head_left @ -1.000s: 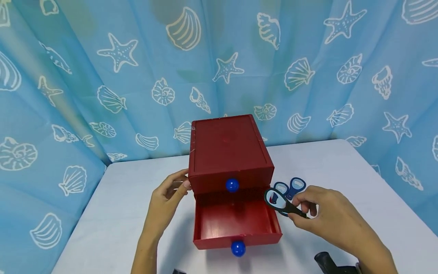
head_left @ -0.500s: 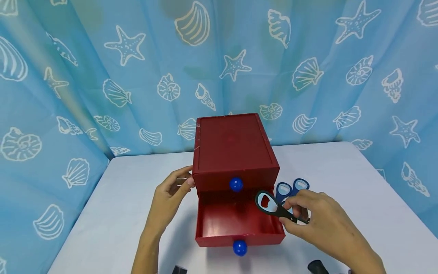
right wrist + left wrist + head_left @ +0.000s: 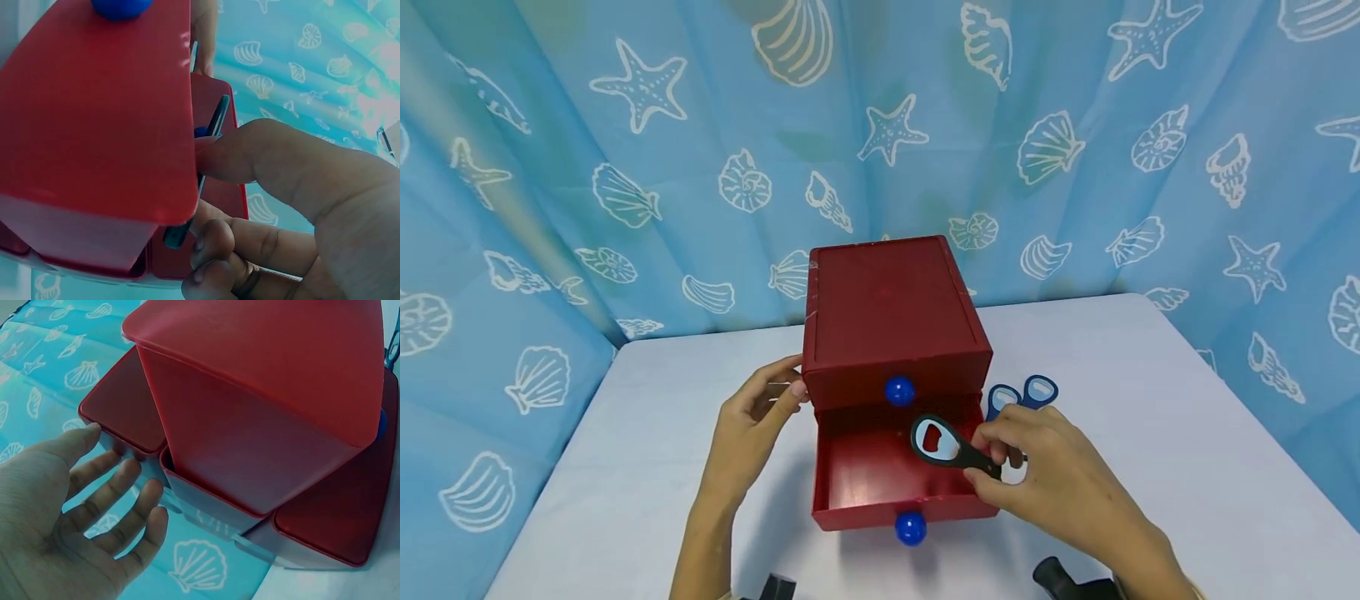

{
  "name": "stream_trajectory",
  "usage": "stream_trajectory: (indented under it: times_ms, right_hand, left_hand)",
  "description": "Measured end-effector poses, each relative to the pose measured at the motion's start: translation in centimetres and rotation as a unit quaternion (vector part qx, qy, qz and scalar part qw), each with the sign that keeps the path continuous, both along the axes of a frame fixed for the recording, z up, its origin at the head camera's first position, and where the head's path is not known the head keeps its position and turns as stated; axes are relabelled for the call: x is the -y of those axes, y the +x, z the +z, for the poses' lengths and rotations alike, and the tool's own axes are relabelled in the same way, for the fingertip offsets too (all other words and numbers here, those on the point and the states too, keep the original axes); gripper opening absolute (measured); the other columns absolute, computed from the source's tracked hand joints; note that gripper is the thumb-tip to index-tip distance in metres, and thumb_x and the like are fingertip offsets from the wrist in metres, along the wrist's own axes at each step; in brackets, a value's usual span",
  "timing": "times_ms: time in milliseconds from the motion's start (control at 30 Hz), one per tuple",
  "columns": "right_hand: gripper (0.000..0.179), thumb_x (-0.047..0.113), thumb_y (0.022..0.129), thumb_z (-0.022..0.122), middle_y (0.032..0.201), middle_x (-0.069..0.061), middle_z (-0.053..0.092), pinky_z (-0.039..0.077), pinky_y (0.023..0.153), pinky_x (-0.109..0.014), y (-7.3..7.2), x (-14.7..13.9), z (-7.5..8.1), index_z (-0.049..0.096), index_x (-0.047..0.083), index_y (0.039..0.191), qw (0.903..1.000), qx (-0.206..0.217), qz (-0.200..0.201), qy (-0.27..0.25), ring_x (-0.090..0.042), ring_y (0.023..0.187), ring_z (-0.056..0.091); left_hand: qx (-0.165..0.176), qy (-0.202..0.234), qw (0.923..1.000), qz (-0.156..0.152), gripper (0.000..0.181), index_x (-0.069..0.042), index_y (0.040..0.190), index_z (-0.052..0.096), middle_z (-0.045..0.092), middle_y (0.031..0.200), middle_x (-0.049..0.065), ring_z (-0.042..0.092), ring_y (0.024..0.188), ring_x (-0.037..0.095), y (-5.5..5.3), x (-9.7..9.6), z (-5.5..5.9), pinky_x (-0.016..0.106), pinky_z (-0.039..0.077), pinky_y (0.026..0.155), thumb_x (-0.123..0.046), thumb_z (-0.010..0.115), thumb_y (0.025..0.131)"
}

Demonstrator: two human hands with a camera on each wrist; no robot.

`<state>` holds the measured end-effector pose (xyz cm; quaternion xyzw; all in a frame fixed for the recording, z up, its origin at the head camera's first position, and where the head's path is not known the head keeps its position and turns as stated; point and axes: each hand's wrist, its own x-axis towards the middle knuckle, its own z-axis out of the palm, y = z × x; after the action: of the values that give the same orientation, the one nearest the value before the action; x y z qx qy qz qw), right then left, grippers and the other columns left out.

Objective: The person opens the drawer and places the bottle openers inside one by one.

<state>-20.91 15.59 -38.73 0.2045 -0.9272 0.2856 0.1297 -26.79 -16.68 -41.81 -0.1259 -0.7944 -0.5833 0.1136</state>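
Observation:
A red two-drawer box (image 3: pixel 891 308) stands on the table, its lower drawer (image 3: pixel 872 487) pulled out and its upper one closed. Both drawers have blue round knobs. My left hand (image 3: pixel 748 425) is at the box's left side, fingers loosely bent; in the left wrist view the left palm (image 3: pixel 87 519) faces the box. Over the lower drawer, my right hand (image 3: pixel 1052 467) pinches a black-handled bottle opener (image 3: pixel 951 446) between thumb and fingers. Its metal head points left, with red showing through the hole. The right wrist view shows the opener (image 3: pixel 215 119) edge-on, partly hidden.
Blue-handled scissors (image 3: pixel 1018 396) lie to the right of the box, partly behind my right hand. A blue curtain (image 3: pixel 880 125) with white shells hangs behind the white table (image 3: pixel 1150 400). Black wrist gear (image 3: pixel 1067 579) shows at the bottom edge.
My right hand has carried the bottle opener leftward, from the box's right side to over the open lower drawer. My left hand stays at the box's left side. The head view has shifted slightly.

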Motion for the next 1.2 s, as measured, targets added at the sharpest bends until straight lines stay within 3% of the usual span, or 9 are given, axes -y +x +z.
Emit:
stream_trajectory:
  times_ms: [167,367,600,800,1200]
  right_hand:
    - [0.028,0.021,0.07,0.093,0.078,0.018,0.049,0.049,0.061,-0.02,0.1,0.2,-0.2,0.072,0.025,0.088,0.9999,0.005,0.002,-0.01,-0.007,0.077,0.05]
    - [0.036,0.039,0.076,0.088,0.083,0.017,0.051,0.049,0.06,-0.021,0.2,0.3,0.0,0.075,0.022,0.106,0.999,0.044,0.007,-0.011,-0.012,0.085,0.049]
    - [0.034,0.022,0.075,0.09,0.086,0.018,0.052,0.051,0.059,-0.019,0.4,-0.1,0.2,0.075,0.024,0.105,0.9997,-0.001,0.017,-0.018,-0.008,0.082,0.05]
    - [0.036,0.018,0.074,0.09,0.09,0.017,0.056,0.053,0.06,-0.019,0.5,-0.5,0.7,0.075,0.023,0.106,0.9993,-0.003,0.026,-0.025,-0.007,0.083,0.053]
    - [0.027,0.02,0.08,0.086,0.087,0.013,0.057,0.049,0.065,-0.03,-0.8,-3.9,1.0,0.073,0.021,0.104,0.9992,-0.03,-0.027,-0.003,-0.008,0.084,0.053]
  left_hand:
    - [0.001,0.002,1.0,0.0,0.039,-0.026,0.137,0.061,0.064,0.119,-0.002,0.065,0.106,0.017,0.0,-0.2,0.1,0.029,0.055,0.09,-0.029,0.066,0.098]
    - [0.001,0.0,1.0,0.002,0.04,-0.025,0.138,0.06,0.064,0.12,-0.001,0.065,0.107,0.018,-0.1,-0.4,0.2,0.028,0.055,0.089,-0.03,0.066,0.098]
    - [0.003,0.007,1.0,-0.004,0.04,-0.024,0.138,0.06,0.064,0.121,0.0,0.065,0.107,0.017,0.0,-0.5,0.2,0.028,0.055,0.09,-0.027,0.066,0.098]
    - [0.001,-0.001,1.0,0.003,0.04,-0.023,0.138,0.06,0.064,0.12,0.0,0.065,0.106,0.017,0.0,-0.1,0.0,0.028,0.055,0.089,-0.028,0.065,0.099]
    - [0.006,0.002,0.9999,0.009,0.039,-0.026,0.137,0.06,0.064,0.118,-0.002,0.066,0.104,0.017,0.1,-0.2,0.0,0.029,0.055,0.089,-0.029,0.066,0.098]
